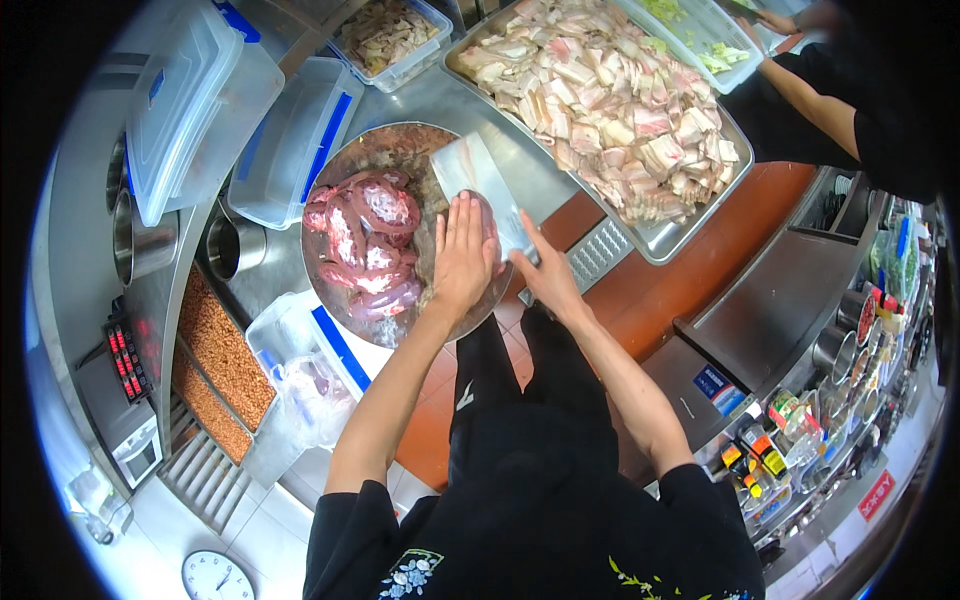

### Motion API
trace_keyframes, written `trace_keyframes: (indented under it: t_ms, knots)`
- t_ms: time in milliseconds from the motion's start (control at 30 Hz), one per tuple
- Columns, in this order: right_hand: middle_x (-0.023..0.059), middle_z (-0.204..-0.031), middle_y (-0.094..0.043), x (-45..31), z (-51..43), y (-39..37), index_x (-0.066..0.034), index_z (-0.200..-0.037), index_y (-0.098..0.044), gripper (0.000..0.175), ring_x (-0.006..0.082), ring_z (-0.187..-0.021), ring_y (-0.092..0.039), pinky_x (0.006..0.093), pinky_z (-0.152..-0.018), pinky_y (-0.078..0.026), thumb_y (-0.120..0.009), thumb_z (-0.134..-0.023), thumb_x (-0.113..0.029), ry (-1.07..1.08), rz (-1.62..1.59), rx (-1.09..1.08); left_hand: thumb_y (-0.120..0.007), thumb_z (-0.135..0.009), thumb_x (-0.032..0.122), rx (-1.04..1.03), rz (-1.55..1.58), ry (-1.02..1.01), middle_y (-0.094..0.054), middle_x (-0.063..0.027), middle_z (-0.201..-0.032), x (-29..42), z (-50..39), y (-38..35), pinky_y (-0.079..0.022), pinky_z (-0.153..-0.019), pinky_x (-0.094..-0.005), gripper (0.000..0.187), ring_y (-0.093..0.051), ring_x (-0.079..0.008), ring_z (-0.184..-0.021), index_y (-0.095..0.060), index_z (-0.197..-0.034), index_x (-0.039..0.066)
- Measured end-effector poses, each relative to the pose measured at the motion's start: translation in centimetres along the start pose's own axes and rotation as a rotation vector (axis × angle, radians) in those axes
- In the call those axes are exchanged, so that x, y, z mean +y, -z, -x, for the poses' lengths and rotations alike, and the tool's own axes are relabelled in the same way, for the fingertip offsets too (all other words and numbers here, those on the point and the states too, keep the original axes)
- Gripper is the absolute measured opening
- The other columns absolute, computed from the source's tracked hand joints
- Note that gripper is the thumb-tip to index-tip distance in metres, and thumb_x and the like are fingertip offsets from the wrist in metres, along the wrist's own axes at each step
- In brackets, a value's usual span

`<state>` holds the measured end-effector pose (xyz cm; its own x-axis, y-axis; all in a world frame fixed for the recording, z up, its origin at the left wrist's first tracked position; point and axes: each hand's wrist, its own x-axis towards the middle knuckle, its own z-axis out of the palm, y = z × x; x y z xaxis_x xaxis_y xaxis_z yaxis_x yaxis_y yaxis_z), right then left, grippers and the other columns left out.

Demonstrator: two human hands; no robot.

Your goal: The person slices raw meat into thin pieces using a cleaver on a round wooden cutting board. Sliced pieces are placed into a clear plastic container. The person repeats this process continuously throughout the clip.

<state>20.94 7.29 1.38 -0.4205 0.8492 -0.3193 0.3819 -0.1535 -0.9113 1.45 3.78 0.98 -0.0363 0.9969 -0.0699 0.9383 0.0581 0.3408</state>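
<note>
A round wooden chopping block (352, 150) is before me, with a heap of glossy dark red organ meat (375, 240), seemingly kidneys, on its left side. My left hand (465, 251) lies flat, fingers straight and together, pressing a piece of the same meat (484, 214) to the block's right side. Most of that piece is hidden under the palm and fingers. My right hand (551, 274) grips a broad cleaver (476, 176) from the right; its handle is hidden in the fist. The blade lies close beside the pressed piece, partly behind it, and its cutting edge is hard to make out.
A steel tray (660, 255) of sliced pork belly (600, 105) stands at the upper right. Another person's arm (810, 94) reaches past a white basket (731, 64). Plastic tubs (292, 142), a steel pot (236, 244) and a bagged tub (307, 390) crowd the left. A perforated grater (596, 259) lies below the tray.
</note>
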Motion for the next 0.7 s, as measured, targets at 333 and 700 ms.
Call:
trace_keyframes:
  t_ms: [333,700]
  knots:
    - [0.0291,-0.142,-0.061,1.2,6.6,-0.3,-0.0119,-0.164,-0.035,0.070,0.0423,-0.134,-0.059,0.0424,-0.108,-0.048,-0.066,-0.101,-0.017,-0.136,-0.051,-0.047,-0.046,-0.107,0.040,-0.022,-0.106,0.012,-0.018,-0.0200,-0.174,0.4,0.3,0.1,-0.009,-0.130,-0.0560,0.075,-0.015,-0.0314,-0.162,-0.024,-0.163,-0.005]
    - [0.0278,-0.114,-0.074,3.1,15.1,3.1,-0.0271,-0.167,-0.030,0.074,0.0394,-0.103,-0.075,0.0422,-0.093,-0.054,-0.065,-0.102,-0.028,-0.197,0.095,-0.276,-0.046,-0.106,0.052,-0.043,-0.078,0.110,-0.013,-0.0169,-0.176,-0.4,-0.1,0.8,-0.007,-0.130,-0.0535,0.083,-0.011,-0.0305,-0.163,-0.021,-0.166,0.000]
